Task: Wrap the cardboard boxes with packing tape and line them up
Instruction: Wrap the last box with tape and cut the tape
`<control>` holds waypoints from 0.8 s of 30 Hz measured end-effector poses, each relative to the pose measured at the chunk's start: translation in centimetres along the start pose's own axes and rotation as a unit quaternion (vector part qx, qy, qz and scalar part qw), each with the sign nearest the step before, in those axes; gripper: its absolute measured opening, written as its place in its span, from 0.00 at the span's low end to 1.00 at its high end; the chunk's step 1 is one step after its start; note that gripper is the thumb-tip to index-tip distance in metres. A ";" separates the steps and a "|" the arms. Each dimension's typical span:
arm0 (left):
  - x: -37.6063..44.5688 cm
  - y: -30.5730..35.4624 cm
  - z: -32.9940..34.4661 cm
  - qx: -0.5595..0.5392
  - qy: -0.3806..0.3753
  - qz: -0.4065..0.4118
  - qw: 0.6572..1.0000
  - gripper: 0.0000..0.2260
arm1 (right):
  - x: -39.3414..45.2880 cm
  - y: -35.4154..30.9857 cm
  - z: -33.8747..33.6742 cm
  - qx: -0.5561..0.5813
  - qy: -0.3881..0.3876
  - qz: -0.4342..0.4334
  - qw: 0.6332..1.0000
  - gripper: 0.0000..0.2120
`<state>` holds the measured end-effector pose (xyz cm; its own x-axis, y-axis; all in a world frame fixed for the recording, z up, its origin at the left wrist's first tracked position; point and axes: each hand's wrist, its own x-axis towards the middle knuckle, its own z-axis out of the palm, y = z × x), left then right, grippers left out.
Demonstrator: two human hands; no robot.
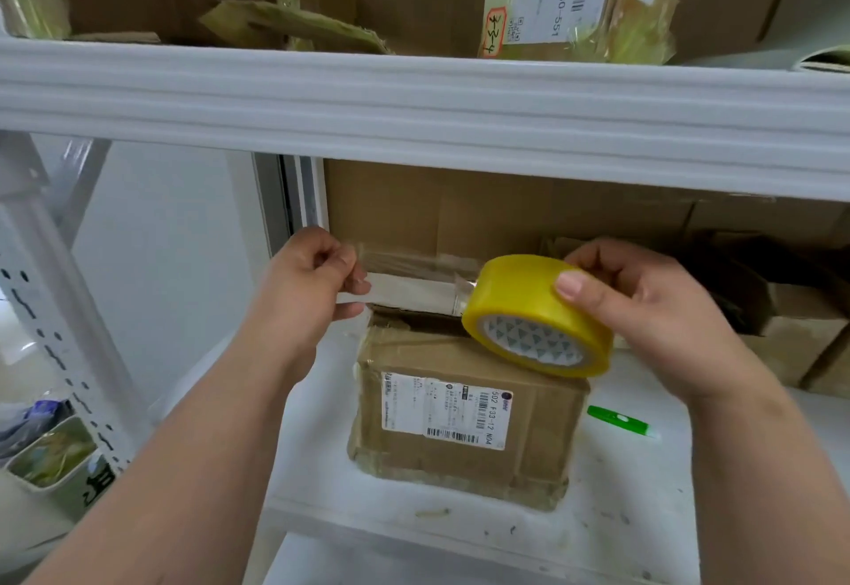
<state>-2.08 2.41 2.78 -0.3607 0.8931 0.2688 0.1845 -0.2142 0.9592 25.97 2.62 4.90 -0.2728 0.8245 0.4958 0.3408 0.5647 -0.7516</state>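
Above the box (464, 405) on the shelf (621, 506), your left hand (308, 281) pinches the strip (414, 292) pulled from the roll (538, 315) gripped by your right hand (653, 308); wrapping barely begun.

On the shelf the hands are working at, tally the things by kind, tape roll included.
Cardboard boxes: 3 in view (small labelled box, large box behind, partly hidden box at right)
Yellow tape roll: 1
Green pen-like tool: 1
Total: 5

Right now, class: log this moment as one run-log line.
left hand: pinches tape end | right hand: holds tape roll | box: on shelf, untaped
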 end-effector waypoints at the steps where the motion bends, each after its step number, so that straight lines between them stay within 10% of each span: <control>1: 0.3 0.1 0.3 0.004 -0.003 0.008 1.000 0.09 | 0.3 0.1 -0.3 0.011 0.004 0.000 1.000 0.18; 15: 2.5 -1.9 1.6 0.045 -0.048 -0.126 0.990 0.08 | 4.8 2.1 -0.4 0.072 -0.048 0.070 0.994 0.10; 24: 0.5 -5.5 1.9 -0.020 -0.030 -0.162 0.986 0.07 | 3.5 5.8 1.4 0.169 0.052 0.137 0.975 0.31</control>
<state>-1.56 4.78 -2.55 -0.3393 0.9389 -0.0569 0.0324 0.0722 0.9969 25.71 8.73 1.62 -0.1142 0.9520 0.2841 0.0675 0.2927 -0.9538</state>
